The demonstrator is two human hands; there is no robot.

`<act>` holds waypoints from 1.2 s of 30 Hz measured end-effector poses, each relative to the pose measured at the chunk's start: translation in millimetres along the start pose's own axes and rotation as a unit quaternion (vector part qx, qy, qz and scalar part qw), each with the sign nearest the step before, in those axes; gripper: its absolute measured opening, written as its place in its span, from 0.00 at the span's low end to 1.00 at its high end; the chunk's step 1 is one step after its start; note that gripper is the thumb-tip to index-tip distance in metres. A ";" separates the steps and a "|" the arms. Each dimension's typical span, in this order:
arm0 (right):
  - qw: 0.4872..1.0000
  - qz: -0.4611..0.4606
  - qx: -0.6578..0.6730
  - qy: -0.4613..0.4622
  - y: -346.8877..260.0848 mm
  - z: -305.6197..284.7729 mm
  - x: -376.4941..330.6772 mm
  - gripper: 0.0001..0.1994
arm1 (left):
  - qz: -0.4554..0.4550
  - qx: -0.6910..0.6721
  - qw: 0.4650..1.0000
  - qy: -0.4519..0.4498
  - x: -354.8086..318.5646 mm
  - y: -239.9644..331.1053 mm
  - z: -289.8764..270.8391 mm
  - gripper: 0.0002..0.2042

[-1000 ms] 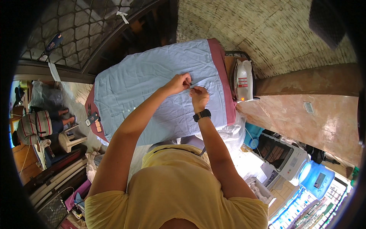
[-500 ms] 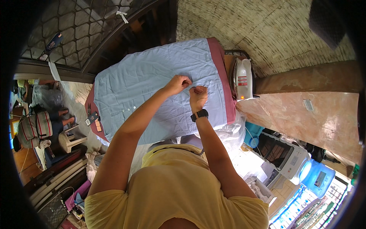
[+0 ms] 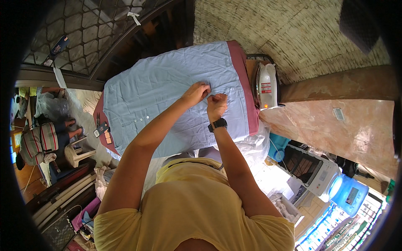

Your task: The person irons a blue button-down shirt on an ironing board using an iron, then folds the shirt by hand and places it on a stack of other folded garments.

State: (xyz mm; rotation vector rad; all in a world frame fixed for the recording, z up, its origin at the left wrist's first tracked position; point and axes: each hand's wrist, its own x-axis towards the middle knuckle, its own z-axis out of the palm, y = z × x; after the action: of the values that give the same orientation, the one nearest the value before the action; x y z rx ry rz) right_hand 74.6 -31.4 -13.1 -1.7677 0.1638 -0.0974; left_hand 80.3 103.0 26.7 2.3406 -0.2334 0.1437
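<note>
A light blue shirt (image 3: 163, 79) lies spread over a board with a maroon cover (image 3: 239, 67), which shows along the right end and the left corner. Several small white buttons (image 3: 141, 119) run in a row left of my forearm. My left hand (image 3: 196, 94) is closed, its fingertips pinching the cloth right of the middle. Just beside it, slightly nearer me, my right hand (image 3: 217, 107) pinches the fabric too. Small creases run in the cloth around the fingers. Whatever fine detail sits between the fingertips is hidden. A black watch (image 3: 218, 124) is on my right wrist.
A white iron (image 3: 268, 85) with a lit orange lamp stands off the board's right end. Small items, including a dark card (image 3: 103, 128), lie at the left corner. A metal lattice gate (image 3: 79, 37) rises far left. A person (image 3: 42, 140) and a beige stool (image 3: 77, 154) are at left.
Both hands stay at the same spot on the shirt. The right hand and wrist have shifted very slightly left and my fingers have drawn slightly closer together.
</note>
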 end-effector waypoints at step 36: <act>0.859 -0.327 -0.341 -0.199 -26.7 -42.1 -10.2 0.24 | 0.034 0.292 0.950 -0.106 13.8 9.1 7.0 0.06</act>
State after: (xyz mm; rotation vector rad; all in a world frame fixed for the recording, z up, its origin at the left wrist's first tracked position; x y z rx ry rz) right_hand 59.5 -65.2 21.8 -2.4408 -0.8089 -0.1741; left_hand 92.1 90.0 30.5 2.9427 -0.4248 -0.0115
